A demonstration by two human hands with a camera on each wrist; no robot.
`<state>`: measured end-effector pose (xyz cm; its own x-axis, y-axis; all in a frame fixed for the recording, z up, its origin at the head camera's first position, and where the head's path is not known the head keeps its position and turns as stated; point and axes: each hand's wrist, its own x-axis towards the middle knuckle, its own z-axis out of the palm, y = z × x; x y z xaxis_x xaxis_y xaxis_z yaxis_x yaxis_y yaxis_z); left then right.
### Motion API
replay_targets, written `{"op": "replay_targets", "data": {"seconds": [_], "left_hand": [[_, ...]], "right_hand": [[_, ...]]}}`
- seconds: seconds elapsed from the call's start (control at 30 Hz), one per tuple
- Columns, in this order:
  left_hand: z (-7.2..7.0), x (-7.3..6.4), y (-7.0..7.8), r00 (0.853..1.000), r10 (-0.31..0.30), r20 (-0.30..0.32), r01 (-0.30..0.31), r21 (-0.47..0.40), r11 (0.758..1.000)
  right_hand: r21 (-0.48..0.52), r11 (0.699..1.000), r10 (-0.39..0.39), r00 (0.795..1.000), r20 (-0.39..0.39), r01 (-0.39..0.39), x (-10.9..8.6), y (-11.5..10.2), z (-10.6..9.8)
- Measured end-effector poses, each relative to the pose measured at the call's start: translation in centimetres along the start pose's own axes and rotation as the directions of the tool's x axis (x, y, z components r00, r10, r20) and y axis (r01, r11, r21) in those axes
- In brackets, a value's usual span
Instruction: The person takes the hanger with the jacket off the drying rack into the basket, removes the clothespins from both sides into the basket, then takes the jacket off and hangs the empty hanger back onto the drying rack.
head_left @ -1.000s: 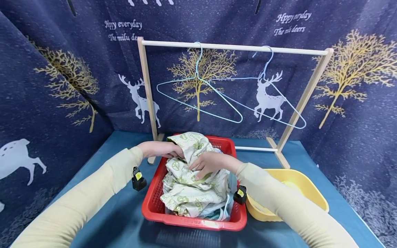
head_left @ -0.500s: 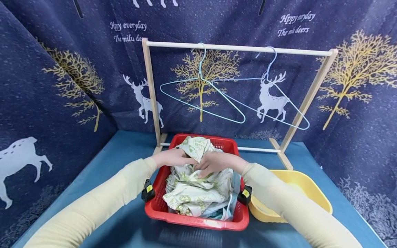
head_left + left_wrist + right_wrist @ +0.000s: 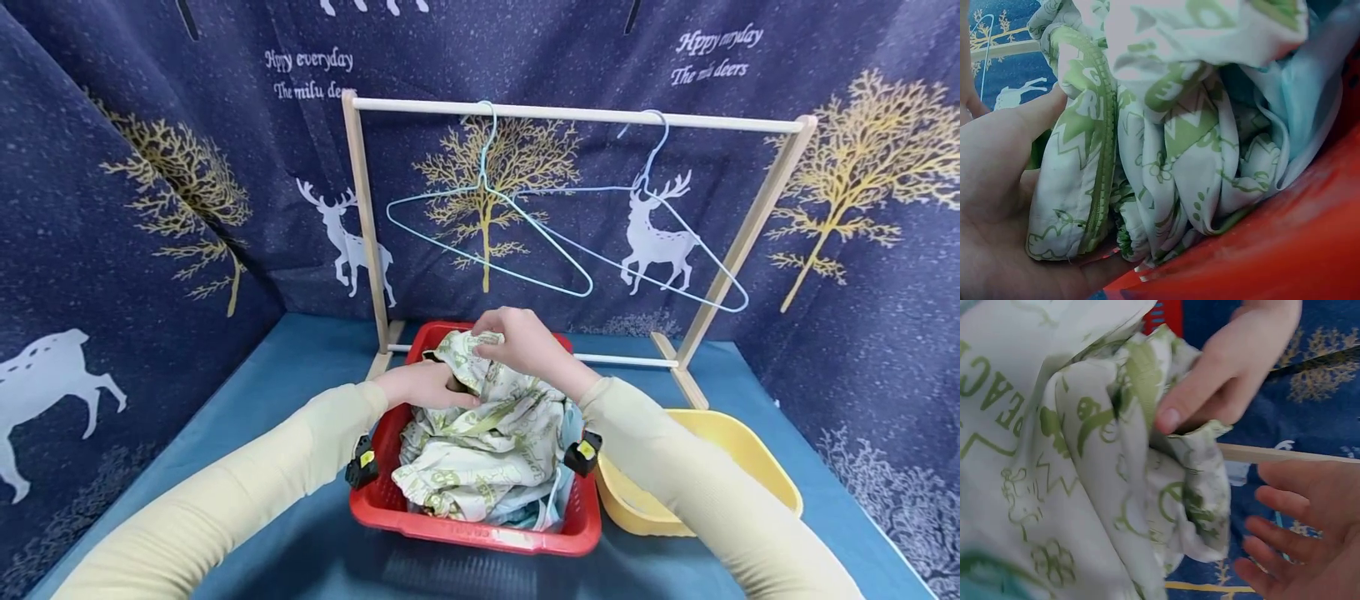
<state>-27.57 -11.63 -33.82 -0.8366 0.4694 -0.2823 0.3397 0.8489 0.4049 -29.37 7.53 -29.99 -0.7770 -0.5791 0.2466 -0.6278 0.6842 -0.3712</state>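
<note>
A white garment with green print (image 3: pixel 517 417) lies bunched on top of the red basket (image 3: pixel 420 525). My left hand (image 3: pixel 423 386) grips a fold of it at the basket's left side. In the left wrist view the thumb stands on one side of that garment (image 3: pixel 1079 144) and fingers run beneath; a green zipper-like strip lies along the held fold. My right hand (image 3: pixel 525 337) is over the far end of the garment, fingers bent loosely. From the right wrist view, the right hand (image 3: pixel 1316 525) has spread fingers with a gap to the cloth.
Light blue cloth (image 3: pixel 558 496) shows under the garment in the basket. A yellow tub (image 3: pixel 772 475) stands to the right. Behind is a wooden rack (image 3: pixel 577 113) with two wire hangers, one pale blue (image 3: pixel 420 236), one bluish-violet (image 3: pixel 705 304). A printed dark blue curtain hangs behind.
My left hand came toward me from the far left of the pile, holding the cloth. My right hand left the middle of the garment and rose to its far end. The raised fold sank.
</note>
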Motion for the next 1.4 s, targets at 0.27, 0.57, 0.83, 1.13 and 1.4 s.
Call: {"op": "replay_targets", "data": {"seconds": [0.27, 0.57, 0.83, 1.13, 1.4], "left_hand": [[-0.1, 0.0, -0.6, 0.999, 0.019, 0.042, -0.020, 0.021, 1.000], [-2.0, -0.7, -1.6, 1.000, 0.023, 0.019, -0.022, -0.051, 0.998], [-3.0, -0.9, -1.0, 0.999, -0.019, 0.041, 0.029, -0.247, 0.969], [-3.8, -0.4, 0.0, 0.996, -0.071, 0.056, 0.085, -0.318, 0.944], [-3.7, -0.7, 1.4, 0.973, -0.173, 0.154, 0.219, -0.370, 0.903]], "right_hand": [[-0.098, 0.994, 0.065, 0.991, 0.113, -0.054, 0.6, 0.9, 2.6], [-0.263, 0.960, 0.144, 0.977, 0.159, -0.099, 0.0, 1.5, 2.7], [-0.249, 0.965, 0.132, 0.976, 0.176, -0.085, 0.2, 0.8, 3.3], [-0.273, 0.954, 0.195, 0.949, 0.249, -0.124, 0.3, 0.0, 2.7], [-0.295, 0.945, 0.239, 0.919, 0.315, -0.144, 0.4, -0.5, 2.2]]}}
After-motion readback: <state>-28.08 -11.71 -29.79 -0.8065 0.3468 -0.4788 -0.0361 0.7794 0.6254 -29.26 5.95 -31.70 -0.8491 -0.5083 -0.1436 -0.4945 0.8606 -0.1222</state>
